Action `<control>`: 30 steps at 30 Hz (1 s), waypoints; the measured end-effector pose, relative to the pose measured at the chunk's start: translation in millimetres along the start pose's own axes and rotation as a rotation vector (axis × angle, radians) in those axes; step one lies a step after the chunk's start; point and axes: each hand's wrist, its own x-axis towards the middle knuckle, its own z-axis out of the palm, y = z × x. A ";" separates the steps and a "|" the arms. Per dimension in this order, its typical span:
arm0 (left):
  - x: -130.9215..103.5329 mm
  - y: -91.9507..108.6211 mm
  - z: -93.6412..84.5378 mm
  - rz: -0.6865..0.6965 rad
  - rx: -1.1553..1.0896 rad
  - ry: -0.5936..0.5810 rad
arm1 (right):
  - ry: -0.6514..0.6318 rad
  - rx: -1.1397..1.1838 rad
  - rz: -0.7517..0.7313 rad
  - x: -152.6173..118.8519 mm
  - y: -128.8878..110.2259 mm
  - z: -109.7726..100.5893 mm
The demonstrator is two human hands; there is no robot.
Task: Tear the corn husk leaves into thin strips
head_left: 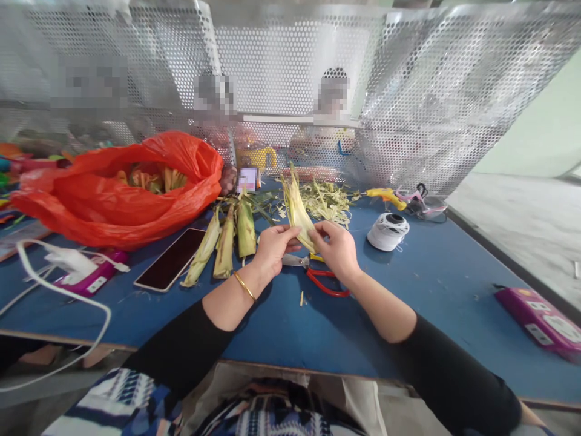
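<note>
Between my hands a pale yellow-green corn husk point(297, 209) stands upright, its frayed tip pointing away from me. My left hand point(273, 247) pinches its lower left edge with thumb and fingers. On the lower right edge, my right hand point(334, 245) is closed in the same way. Under the hands lie scissors point(324, 281) with red and yellow handles, their blade partly hidden by the left hand. Left of the left hand, several husk bundles point(224, 248) lie side by side. Behind the held husk spreads a heap of shredded husk strips point(329, 203).
A red plastic bag point(181, 157) holding husks stands at left, beside a phone point(170, 260) and a purple power strip point(97, 275) with white cables. At right are a thread spool point(388, 232), a yellow glue gun point(385, 197) and a purple box point(540, 318). A perforated metal screen point(295, 60) closes the back.
</note>
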 end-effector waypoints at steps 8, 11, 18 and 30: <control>0.8 3.8 -1.8 0.054 0.087 0.072 | 0.008 0.658 0.431 13.2 1.9 -1.9; 2.0 5.2 -2.6 0.078 0.141 0.106 | -0.015 0.809 0.526 17.2 0.1 -6.7; 17.1 18.6 -17.0 0.217 0.279 0.225 | -0.072 0.851 0.529 23.7 0.8 -23.4; 35.6 83.2 -87.2 0.528 1.195 0.658 | 0.237 0.841 0.417 31.3 2.6 -39.2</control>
